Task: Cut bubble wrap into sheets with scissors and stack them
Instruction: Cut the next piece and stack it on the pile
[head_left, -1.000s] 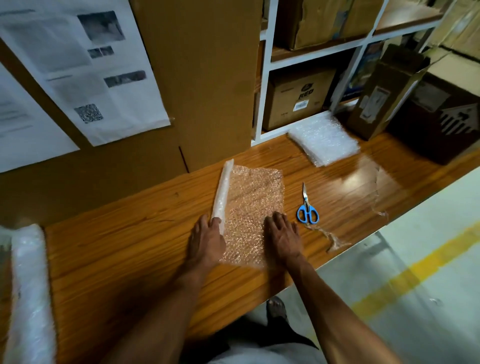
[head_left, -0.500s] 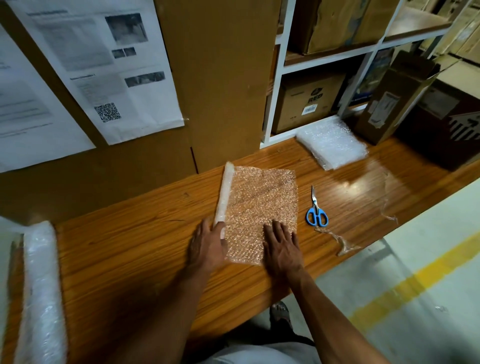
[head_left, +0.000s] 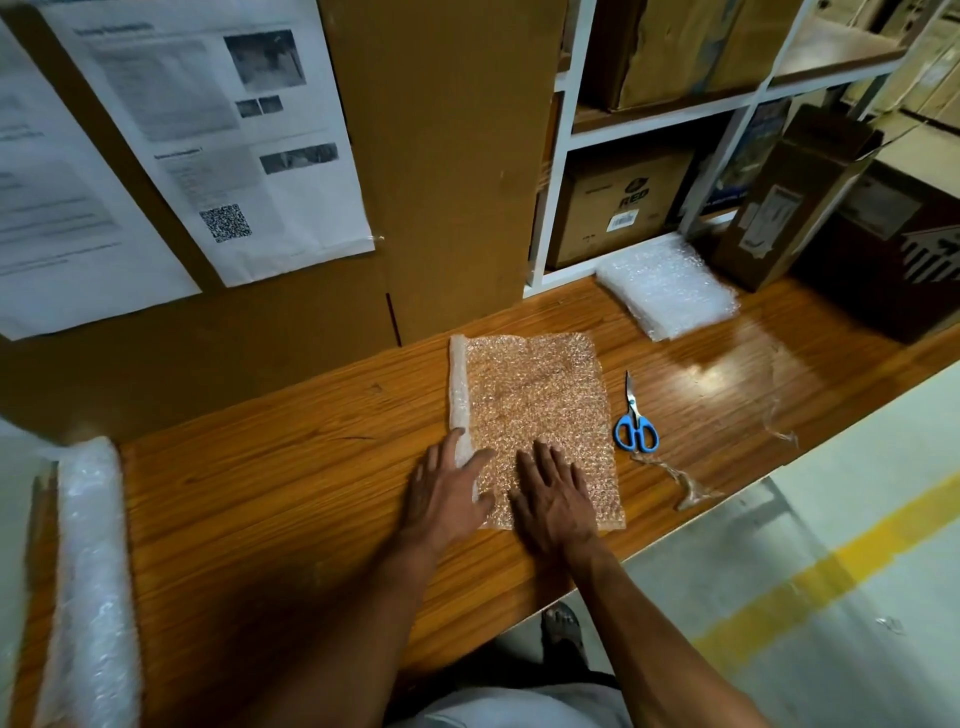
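Observation:
A sheet of clear bubble wrap (head_left: 535, 400) lies unrolled on the wooden table (head_left: 291, 488), its left edge still curled into a thin roll (head_left: 459, 389). My left hand (head_left: 447, 493) rests flat over the near end of that roll, fingers straight. My right hand (head_left: 556, 493) presses flat on the near part of the sheet. Blue-handled scissors (head_left: 635, 421) lie shut on the table just right of the sheet, untouched. A stack of cut bubble wrap sheets (head_left: 667, 286) sits at the back right.
A large bubble wrap roll (head_left: 91, 582) lies at the table's far left. Thin plastic scraps (head_left: 680, 480) trail near the front edge, right of the scissors. Cardboard boxes (head_left: 789, 202) and a white shelf (head_left: 550, 208) stand behind. Papers hang on the brown wall.
My right hand has slid left across the sheet toward my left hand. The left hand has stayed on the roll's near end. The camera view shifted slightly.

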